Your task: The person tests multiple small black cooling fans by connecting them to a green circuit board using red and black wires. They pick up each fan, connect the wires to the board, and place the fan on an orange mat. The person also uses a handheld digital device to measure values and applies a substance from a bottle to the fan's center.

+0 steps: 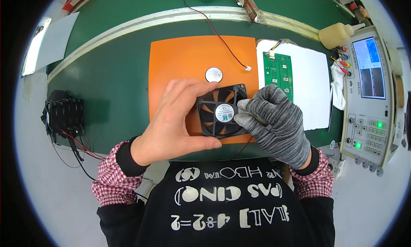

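Note:
A square black cooling fan [208,117] with a round white label on its hub is tilted over an orange mat [184,54]. My bare left hand [171,120] grips its left side, thumb at the near edge and fingers at the far corner. In a grey knit glove, my right hand [274,118] is closed in a pinch at the fan's right side, by the label. Whatever lies between those fingertips is hidden. Below the fan, a thin dark red wire [245,146] shows. Just beyond my left fingers rests a silvery round disc [213,74].
A small white plug [248,68] ends a red-black cable on the mat. Right of it, a green circuit board [278,73] lies on a white sheet [314,88]. A test instrument [370,97] and squeeze bottle [336,36] stand at right; stacked black fans [64,114] at left.

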`<state>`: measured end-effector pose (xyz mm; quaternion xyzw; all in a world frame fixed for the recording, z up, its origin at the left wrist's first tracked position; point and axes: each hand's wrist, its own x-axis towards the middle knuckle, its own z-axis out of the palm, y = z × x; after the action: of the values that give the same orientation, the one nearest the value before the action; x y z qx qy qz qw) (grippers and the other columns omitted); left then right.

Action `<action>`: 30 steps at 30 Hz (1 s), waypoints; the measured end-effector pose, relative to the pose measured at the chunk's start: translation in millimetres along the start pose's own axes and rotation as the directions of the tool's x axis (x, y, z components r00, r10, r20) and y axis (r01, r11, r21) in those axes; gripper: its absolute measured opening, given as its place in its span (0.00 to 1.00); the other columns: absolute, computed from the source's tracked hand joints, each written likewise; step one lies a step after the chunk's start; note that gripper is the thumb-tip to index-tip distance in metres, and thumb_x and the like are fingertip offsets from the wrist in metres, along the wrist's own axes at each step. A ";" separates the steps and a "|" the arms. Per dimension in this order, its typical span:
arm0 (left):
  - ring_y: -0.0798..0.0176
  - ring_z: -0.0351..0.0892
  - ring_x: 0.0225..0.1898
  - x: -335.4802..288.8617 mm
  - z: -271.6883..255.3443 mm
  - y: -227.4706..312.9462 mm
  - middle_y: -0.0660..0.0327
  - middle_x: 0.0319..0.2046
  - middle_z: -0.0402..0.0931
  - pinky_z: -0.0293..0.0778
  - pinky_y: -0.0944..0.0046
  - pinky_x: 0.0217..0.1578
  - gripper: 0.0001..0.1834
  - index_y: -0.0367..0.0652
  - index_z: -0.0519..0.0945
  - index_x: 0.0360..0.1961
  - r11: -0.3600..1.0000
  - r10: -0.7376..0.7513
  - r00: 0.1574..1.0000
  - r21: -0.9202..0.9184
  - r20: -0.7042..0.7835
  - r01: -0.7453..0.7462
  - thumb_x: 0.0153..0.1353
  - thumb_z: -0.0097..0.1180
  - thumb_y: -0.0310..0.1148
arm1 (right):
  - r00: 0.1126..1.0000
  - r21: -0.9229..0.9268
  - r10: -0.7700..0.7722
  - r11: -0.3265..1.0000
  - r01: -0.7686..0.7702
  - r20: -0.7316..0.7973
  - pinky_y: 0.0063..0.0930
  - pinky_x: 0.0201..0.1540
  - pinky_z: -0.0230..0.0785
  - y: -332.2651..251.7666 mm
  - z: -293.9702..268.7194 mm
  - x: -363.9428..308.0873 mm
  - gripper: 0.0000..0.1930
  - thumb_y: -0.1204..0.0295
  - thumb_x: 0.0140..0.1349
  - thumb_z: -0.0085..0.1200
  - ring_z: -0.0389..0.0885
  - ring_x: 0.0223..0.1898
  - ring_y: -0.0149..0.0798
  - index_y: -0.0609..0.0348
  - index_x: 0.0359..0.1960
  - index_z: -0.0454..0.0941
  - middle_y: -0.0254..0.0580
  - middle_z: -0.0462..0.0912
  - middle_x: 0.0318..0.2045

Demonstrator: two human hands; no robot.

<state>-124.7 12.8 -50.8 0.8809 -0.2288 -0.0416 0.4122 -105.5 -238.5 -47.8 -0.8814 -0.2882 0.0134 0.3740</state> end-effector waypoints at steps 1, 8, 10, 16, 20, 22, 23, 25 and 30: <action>0.50 0.68 0.57 -0.2 -0.3 0.0 0.54 0.55 0.70 0.65 0.55 0.59 0.51 0.39 0.71 0.63 1.000 0.000 1.000 0.003 0.000 0.000 0.38 0.80 0.49 | 1.000 0.003 0.006 1.000 -0.006 0.002 0.36 0.31 0.76 0.0 0.3 0.0 0.12 0.68 0.58 0.67 0.82 0.29 0.45 0.60 0.41 0.84 0.45 0.77 0.33; 0.45 0.69 0.59 -2.5 -1.9 7.9 0.48 0.58 0.70 0.66 0.53 0.59 0.45 0.41 0.75 0.60 0.982 0.137 0.990 0.137 -0.024 -0.133 0.41 0.76 0.53 | 1.000 -0.019 -0.007 1.000 0.007 0.011 0.36 0.31 0.76 -2.1 -0.6 -0.3 0.12 0.68 0.59 0.65 0.82 0.29 0.45 0.60 0.41 0.84 0.45 0.76 0.32; 0.42 0.70 0.59 -3.3 -3.5 11.7 0.45 0.60 0.69 0.67 0.51 0.58 0.40 0.42 0.78 0.57 0.907 0.272 0.962 0.325 0.034 -0.269 0.43 0.75 0.51 | 0.999 -0.047 -0.003 0.999 0.005 0.043 0.36 0.31 0.75 -3.2 -2.8 0.5 0.12 0.67 0.61 0.63 0.82 0.29 0.46 0.60 0.42 0.83 0.45 0.76 0.31; 0.40 0.73 0.56 0.2 11.8 6.9 0.43 0.61 0.68 0.71 0.48 0.55 0.31 0.44 0.81 0.50 0.883 0.324 0.946 0.351 0.024 -0.312 0.43 0.74 0.42 | 0.991 -0.548 -0.008 0.832 0.080 0.133 0.36 0.30 0.74 -39.3 -14.2 -6.0 0.15 0.63 0.67 0.54 0.82 0.30 0.44 0.61 0.45 0.81 0.45 0.78 0.35; 0.42 0.72 0.54 -2.2 14.6 8.2 0.43 0.60 0.68 0.71 0.48 0.53 0.30 0.44 0.81 0.49 0.901 0.303 0.953 0.326 0.001 -0.287 0.43 0.75 0.42 | 0.972 -0.489 -0.017 0.866 -0.104 -0.236 0.34 0.30 0.74 -21.9 -40.3 -9.6 0.09 0.70 0.62 0.60 0.84 0.30 0.41 0.58 0.43 0.82 0.44 0.81 0.35; 0.45 0.72 0.50 -3.0 11.1 3.9 0.46 0.56 0.70 0.71 0.50 0.51 0.33 0.47 0.82 0.51 0.931 0.310 0.949 0.219 -0.054 -0.292 0.39 0.77 0.40 | 0.913 -0.277 -0.002 0.953 -0.122 -0.408 0.29 0.30 0.74 -3.9 -43.9 -9.5 0.11 0.75 0.57 0.66 0.83 0.28 0.39 0.55 0.42 0.83 0.41 0.80 0.30; 0.46 0.72 0.49 -4.5 6.0 2.6 0.48 0.55 0.70 0.71 0.50 0.50 0.35 0.48 0.82 0.52 0.935 0.323 0.942 0.185 -0.092 -0.303 0.38 0.78 0.40 | 0.910 -0.270 -0.001 0.955 -0.122 -0.415 0.27 0.31 0.74 -2.5 -46.2 -12.4 0.10 0.76 0.58 0.65 0.82 0.29 0.36 0.56 0.42 0.82 0.40 0.79 0.30; 0.47 0.72 0.47 -2.5 -12.9 0.1 0.50 0.54 0.70 0.71 0.53 0.49 0.36 0.48 0.83 0.53 0.908 0.309 0.908 0.372 -0.283 -0.192 0.36 0.78 0.39 | 0.895 -0.223 -0.023 0.971 -0.087 -0.446 0.25 0.33 0.73 5.4 -45.1 -17.6 0.11 0.79 0.57 0.64 0.81 0.31 0.34 0.57 0.42 0.83 0.39 0.79 0.31; 0.41 0.67 0.62 1.3 -66.1 -27.6 0.46 0.63 0.66 0.67 0.50 0.60 0.37 0.48 0.76 0.61 0.948 0.141 0.768 0.308 -0.625 0.076 0.46 0.74 0.36 | 0.920 -0.051 0.025 0.998 -0.049 -0.392 0.25 0.44 0.74 15.9 -30.5 -20.3 0.11 0.83 0.60 0.61 0.81 0.38 0.33 0.66 0.45 0.82 0.40 0.78 0.36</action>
<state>-96.0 74.3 -27.8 0.8922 -0.0940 0.3048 0.3198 -107.2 -277.8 -40.4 -0.8823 -0.1913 -0.1642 0.3974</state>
